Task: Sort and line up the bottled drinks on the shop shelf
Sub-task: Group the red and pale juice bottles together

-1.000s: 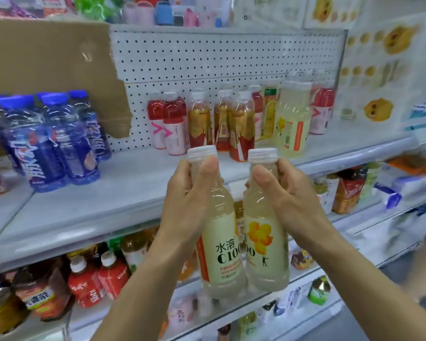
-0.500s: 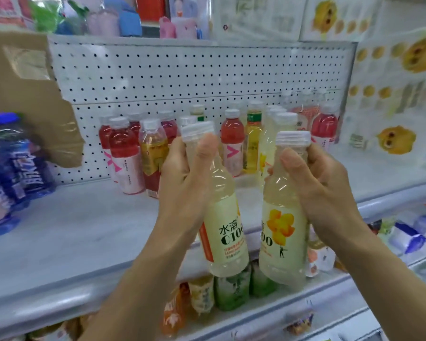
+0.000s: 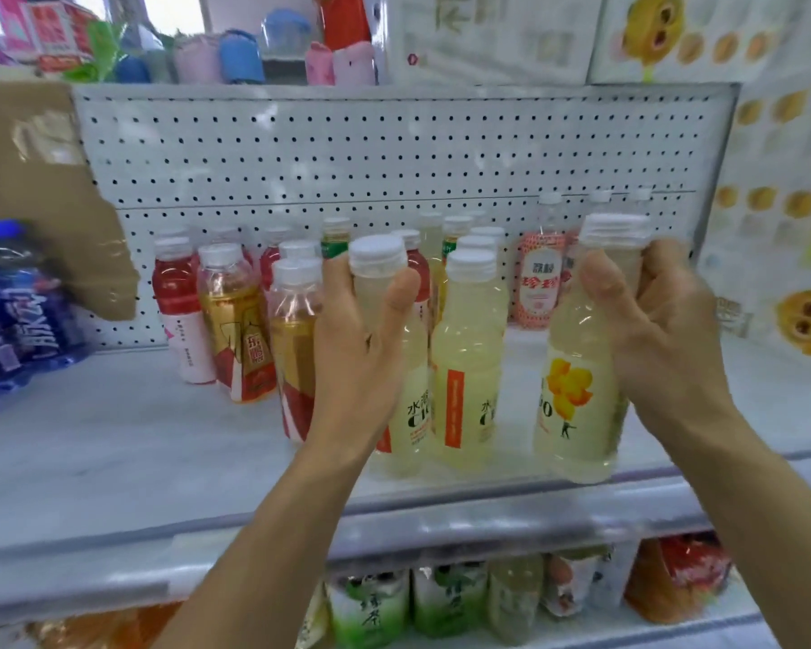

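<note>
My left hand [image 3: 364, 348] grips a pale yellow C100 bottle [image 3: 410, 414] by its neck, its base down at the grey shelf [image 3: 113, 442], close beside another C100 bottle [image 3: 469, 367] that stands there. My right hand [image 3: 656, 320] holds a second pale yellow bottle [image 3: 577, 405] with a yellow flower label, upright at the shelf's front edge on the right. Behind stand red bottles [image 3: 179, 316], amber tea bottles [image 3: 237, 330] and a pink-labelled bottle [image 3: 537, 283] against the pegboard.
Blue bottles in shrink wrap [image 3: 15, 316] sit at the far left below a brown cardboard sheet [image 3: 43, 194]. The pegboard back wall [image 3: 394, 152] closes the shelf behind. A lower shelf holds green tea bottles [image 3: 371, 606] and red packets [image 3: 680, 573].
Both hands have carried their bottles up and forward over the shelf. The left bottle has come down beside the standing C100 bottle; the right bottle has moved apart to the right.
</note>
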The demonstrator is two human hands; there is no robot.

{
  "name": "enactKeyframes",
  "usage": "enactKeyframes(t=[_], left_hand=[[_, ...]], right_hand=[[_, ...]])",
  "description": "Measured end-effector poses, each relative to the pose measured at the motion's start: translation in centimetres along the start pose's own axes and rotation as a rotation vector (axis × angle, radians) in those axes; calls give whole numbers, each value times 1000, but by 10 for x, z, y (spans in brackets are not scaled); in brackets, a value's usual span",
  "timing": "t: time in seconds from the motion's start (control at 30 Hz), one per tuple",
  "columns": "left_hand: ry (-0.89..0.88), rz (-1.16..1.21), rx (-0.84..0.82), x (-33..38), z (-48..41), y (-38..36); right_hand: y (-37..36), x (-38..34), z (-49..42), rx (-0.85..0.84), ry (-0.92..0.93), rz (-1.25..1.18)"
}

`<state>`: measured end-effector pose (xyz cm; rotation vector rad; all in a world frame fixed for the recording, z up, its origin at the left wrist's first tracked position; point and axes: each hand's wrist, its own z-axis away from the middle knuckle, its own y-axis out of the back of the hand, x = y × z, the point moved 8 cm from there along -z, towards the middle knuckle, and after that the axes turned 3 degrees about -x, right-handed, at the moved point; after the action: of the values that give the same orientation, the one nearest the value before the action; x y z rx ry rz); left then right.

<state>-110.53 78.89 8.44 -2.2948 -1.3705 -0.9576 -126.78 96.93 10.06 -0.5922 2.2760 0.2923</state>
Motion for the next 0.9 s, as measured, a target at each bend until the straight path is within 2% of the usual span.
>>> enactKeyframes(t=[0.2,0.33,0.4,0.5,0.57,0.73,0.9], left_hand=[[70,-72,44,-25,-2,-19],[150,-6,24,-37,5,-20],[209,-74,-5,-45,26,-25],[164,-290,-52,-49,47,-39],[148,-366,-65,-54,44,-47],[169,-367,-92,-62,31,-64],[193,-378,-22,-69,23,-74]], right_hand=[[-7,52,-21,-103,-45,-22],[-15,75,-17,-125,-127,-38],[-21,85,-1,-165,-160,-30],[-32,100,22,-253,-194,54],[-38,107,24,-311,-230,4],[-39,117,12,-353,-256,-45],[-37,122,0,-364,-277,-46]])
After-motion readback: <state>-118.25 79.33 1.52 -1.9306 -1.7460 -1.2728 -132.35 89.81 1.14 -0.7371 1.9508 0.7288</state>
